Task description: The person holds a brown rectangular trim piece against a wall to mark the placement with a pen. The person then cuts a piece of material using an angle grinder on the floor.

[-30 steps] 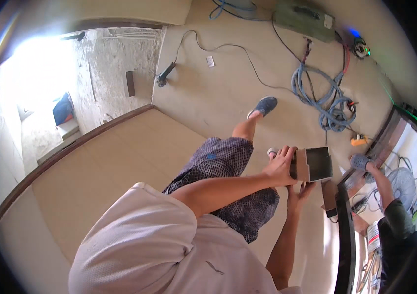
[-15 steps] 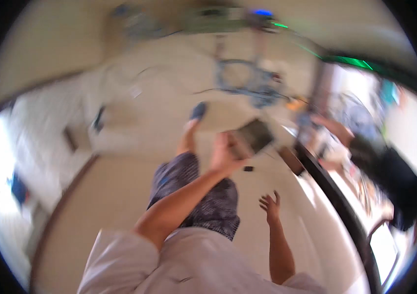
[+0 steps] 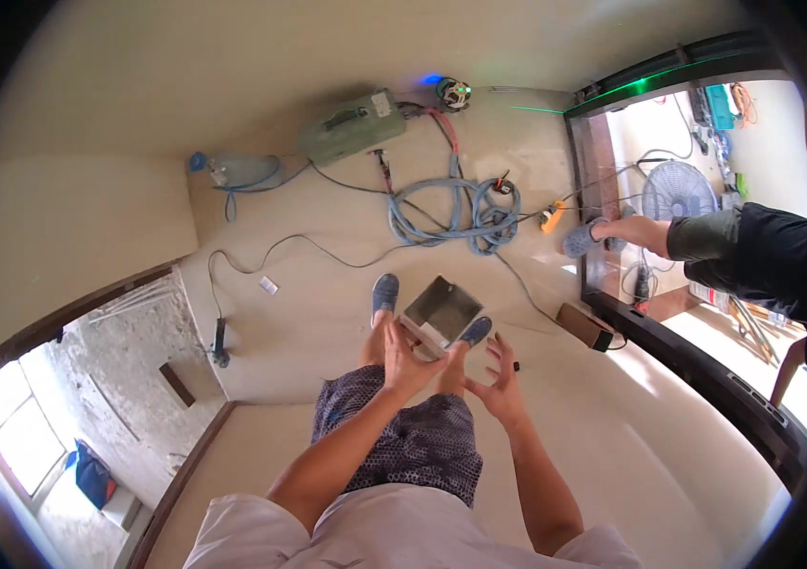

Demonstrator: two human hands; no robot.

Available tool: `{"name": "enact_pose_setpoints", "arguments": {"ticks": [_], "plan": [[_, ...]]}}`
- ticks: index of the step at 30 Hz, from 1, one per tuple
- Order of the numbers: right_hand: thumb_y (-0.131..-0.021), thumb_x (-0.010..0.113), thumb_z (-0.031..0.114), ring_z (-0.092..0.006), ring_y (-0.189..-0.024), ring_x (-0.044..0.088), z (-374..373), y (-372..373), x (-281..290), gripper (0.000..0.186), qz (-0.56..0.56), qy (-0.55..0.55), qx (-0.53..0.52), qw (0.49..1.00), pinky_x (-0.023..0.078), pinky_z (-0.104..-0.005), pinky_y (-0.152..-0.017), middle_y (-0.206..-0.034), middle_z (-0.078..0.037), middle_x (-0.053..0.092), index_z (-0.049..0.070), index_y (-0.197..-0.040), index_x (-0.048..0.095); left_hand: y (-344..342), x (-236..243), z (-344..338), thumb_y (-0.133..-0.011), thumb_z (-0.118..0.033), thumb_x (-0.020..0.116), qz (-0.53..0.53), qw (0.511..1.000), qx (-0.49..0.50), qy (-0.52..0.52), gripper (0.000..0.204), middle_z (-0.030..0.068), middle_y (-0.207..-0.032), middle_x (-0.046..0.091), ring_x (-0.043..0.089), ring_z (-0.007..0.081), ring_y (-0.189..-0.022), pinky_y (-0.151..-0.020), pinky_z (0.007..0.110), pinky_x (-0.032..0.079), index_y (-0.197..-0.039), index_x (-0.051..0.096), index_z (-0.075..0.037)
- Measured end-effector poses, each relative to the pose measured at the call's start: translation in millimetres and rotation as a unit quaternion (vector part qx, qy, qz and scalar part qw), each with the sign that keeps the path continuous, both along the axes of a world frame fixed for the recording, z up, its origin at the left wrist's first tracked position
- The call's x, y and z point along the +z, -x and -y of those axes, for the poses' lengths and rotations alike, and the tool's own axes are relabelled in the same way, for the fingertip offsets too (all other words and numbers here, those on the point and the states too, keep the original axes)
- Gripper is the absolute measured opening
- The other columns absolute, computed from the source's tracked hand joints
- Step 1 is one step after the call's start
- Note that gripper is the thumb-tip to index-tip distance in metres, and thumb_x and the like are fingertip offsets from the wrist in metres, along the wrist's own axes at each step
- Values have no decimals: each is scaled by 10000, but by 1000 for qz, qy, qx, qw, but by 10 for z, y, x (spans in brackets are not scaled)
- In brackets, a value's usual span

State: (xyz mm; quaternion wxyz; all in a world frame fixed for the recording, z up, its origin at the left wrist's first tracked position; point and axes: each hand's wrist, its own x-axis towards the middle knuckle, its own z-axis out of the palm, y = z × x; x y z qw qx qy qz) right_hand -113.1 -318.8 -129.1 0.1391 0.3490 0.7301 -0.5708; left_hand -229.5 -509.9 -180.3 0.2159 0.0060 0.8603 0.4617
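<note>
My left hand (image 3: 405, 361) grips the near corner of a small open grey metal box (image 3: 441, 315), held tilted above my feet in blue slippers (image 3: 385, 292). Just right of the box my right hand (image 3: 500, 381) is raised with its fingers spread, holding nothing and not touching the box. I stand on a pale floor in dark patterned shorts and a white shirt.
A coiled blue hose (image 3: 456, 213), a green case (image 3: 351, 126) and loose cables lie on the floor ahead. A small brown box (image 3: 584, 325) sits by the dark door frame (image 3: 697, 365). Another person (image 3: 754, 251) in black stands at the right near a fan (image 3: 677, 190).
My head has turned, so the view swung from the doorway side to straight ahead. The box stays in my left hand and now sits over my feet. My right hand has come up beside it.
</note>
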Motion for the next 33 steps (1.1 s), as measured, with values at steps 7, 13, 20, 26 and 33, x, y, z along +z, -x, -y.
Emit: {"name": "enact_pose_setpoints", "arguments": {"ticks": [7,13,20,26,33], "plan": [[-610,1055,290,-297,-1401,534,149,288,-413,1241,-31,69,-42,996,471,-436,-1151,-1513,-187,541,-4,-1579,338,-14,265,-210,-616,-287,967,44,996,-75,-11,1053,232,-1302,493,528,438,-1251,-1047,501,504,-1447,393,13],[-655,997,159,-230,-1271,612,56,57,-314,1026,-58,74,-116,989,510,-399,-1087,-1396,-114,624,25,-1498,428,-134,238,-40,-717,-222,949,101,971,-167,-138,1069,247,-1508,460,511,445,-1414,-1143,476,490,-1588,356,-43],[-655,1009,223,-227,-1247,620,-128,-607,-86,1049,-103,-87,-177,975,495,-390,-1090,-1328,-124,636,41,-1510,429,-350,-144,2822,-1042,-316,710,269,928,-152,209,540,232,-1418,652,626,350,-1316,-1126,450,489,-1445,582,19],[-596,1008,198,-306,-1257,635,-181,-842,324,1030,-105,-162,-275,942,495,-408,-1105,-1328,-157,621,50,-1468,481,19,134,4208,-990,-281,655,221,803,-460,308,297,210,-993,734,734,362,-859,-835,515,588,-1021,735,4],[-567,988,196,-361,-1124,589,-13,-1025,633,893,-173,-95,-314,929,508,-429,-1008,-1184,-179,596,50,-1334,555,648,490,780,-956,-149,801,145,878,-452,58,472,125,-1313,687,642,236,-1236,-1014,396,531,-1379,621,-43]]}}
